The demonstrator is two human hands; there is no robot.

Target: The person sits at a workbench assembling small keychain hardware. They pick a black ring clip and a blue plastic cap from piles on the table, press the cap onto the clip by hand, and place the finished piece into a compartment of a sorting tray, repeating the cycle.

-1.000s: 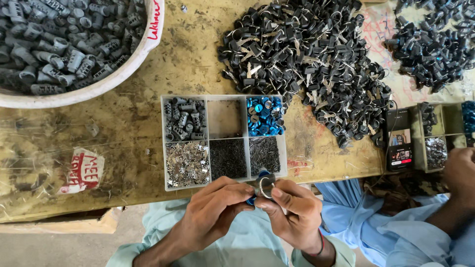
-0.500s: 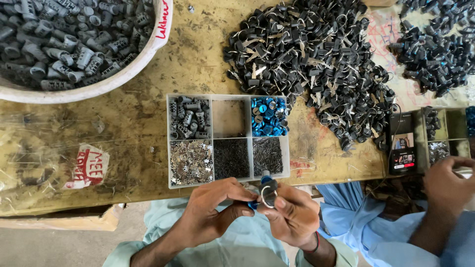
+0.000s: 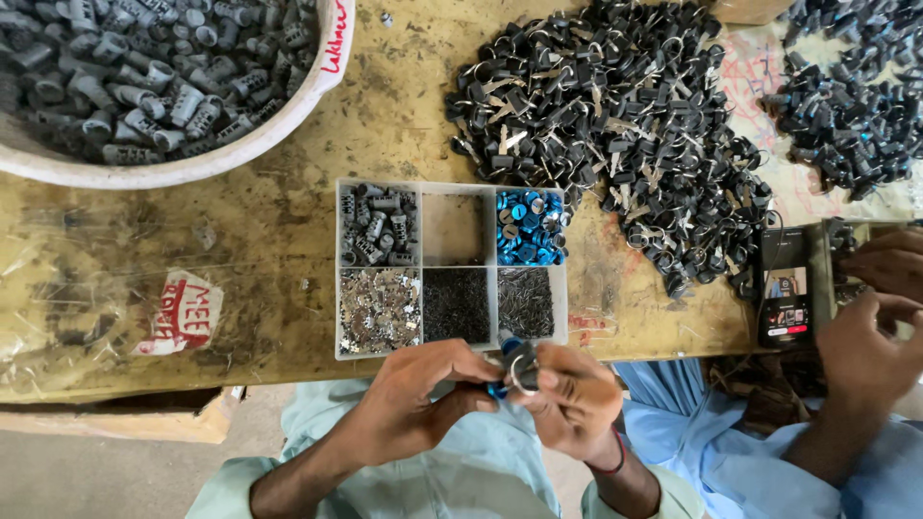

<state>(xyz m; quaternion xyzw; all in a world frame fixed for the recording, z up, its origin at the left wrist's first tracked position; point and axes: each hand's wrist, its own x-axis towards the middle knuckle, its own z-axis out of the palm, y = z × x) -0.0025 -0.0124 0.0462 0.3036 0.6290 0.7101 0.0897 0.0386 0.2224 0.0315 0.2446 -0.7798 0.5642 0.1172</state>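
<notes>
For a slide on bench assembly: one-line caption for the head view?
Both hands, left hand and right hand, pinch a small ringed part beside a six-compartment parts tray.

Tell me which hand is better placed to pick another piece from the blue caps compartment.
Probably the right hand: it sits just below the blue caps, while the left hand is further left, pinching the small part.

A small-parts assembly workshop: worn workbench [image 3: 288,231], sorting tray [image 3: 450,267], heaped black parts [image 3: 615,125].

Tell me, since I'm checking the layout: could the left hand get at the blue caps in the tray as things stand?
Probably yes: the blue caps sit uncovered in the tray just beyond the left hand, though its grip is busy on a small part.
</notes>
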